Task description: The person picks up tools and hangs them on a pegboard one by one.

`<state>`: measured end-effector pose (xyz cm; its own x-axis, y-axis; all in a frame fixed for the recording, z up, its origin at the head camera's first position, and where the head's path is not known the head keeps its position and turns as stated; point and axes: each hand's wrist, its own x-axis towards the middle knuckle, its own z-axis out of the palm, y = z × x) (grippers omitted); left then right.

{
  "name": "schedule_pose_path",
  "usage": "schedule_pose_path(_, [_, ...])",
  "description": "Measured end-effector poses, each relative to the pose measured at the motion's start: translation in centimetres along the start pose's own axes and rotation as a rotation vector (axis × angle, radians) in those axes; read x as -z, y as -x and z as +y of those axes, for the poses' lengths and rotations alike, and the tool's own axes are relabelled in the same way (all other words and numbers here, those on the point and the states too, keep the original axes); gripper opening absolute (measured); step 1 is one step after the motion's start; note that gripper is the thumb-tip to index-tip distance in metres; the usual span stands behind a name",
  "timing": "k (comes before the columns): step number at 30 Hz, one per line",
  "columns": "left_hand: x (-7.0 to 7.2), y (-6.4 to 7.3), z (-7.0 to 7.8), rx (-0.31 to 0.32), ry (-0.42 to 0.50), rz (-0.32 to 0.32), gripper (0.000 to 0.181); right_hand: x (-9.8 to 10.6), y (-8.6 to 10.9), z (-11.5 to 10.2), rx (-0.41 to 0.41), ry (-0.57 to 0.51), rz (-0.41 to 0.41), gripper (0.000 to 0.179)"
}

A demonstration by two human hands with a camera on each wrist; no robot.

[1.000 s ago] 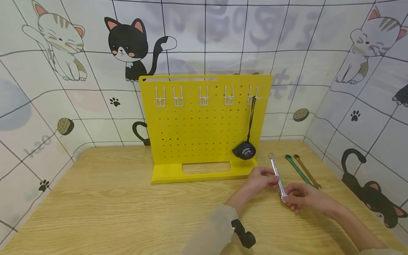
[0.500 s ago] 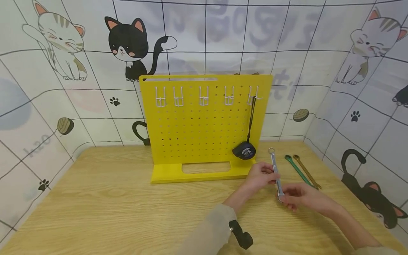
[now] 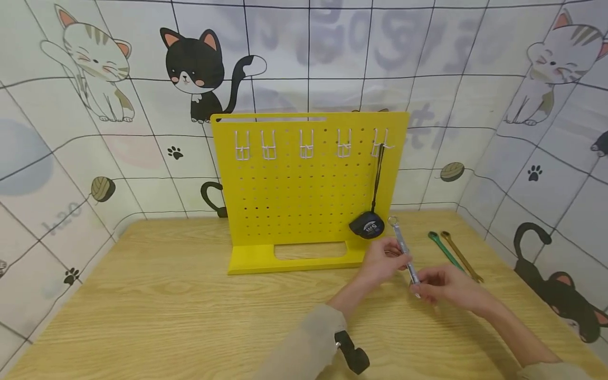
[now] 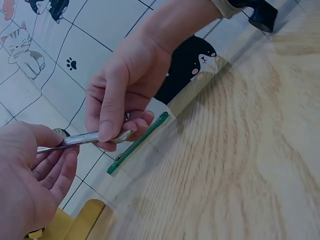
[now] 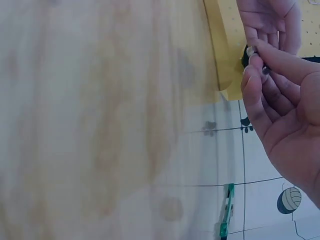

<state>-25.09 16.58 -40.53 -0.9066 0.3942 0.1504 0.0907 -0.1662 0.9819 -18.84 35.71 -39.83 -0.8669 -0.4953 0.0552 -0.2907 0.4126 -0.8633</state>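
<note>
A silver combination wrench (image 3: 401, 240) is held between my two hands, above the table at the right of the yellow pegboard. My left hand (image 3: 381, 259) pinches its shaft near the middle, thumb on top. At the lower, open end, my right hand (image 3: 448, 286) pinches the wrench between thumb and fingers, which partly cover that end. The ring end points up and away, close to the tape measure in the head view. In the left wrist view the wrench (image 4: 82, 138) spans from the left hand (image 4: 30, 175) to the right hand (image 4: 127, 85).
A yellow pegboard (image 3: 309, 195) with several white wire hooks (image 3: 306, 145) stands at the back. A black tape measure (image 3: 369, 225) hangs by its cord from the rightmost hook. Green (image 3: 445, 249) and gold (image 3: 461, 254) wrenches lie on the table (image 3: 157, 301) at right.
Both hands have moved left with the silver wrench, toward the pegboard. Its ring end has risen and swung left toward the tape measure. The view has shifted slightly.
</note>
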Motion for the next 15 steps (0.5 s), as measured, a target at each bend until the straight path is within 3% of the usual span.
schedule_pose_path(6, [0.6,0.3,0.6,-0.053,0.007,0.029,0.01,0.1,-0.4,-0.8,0.011,0.1,0.075,0.007])
schedule_pose_path(15, [2.3,0.7,1.5,-0.104,0.015,0.049,0.012,-0.3,-1.8,-1.7,-0.002,0.137,0.097,0.011])
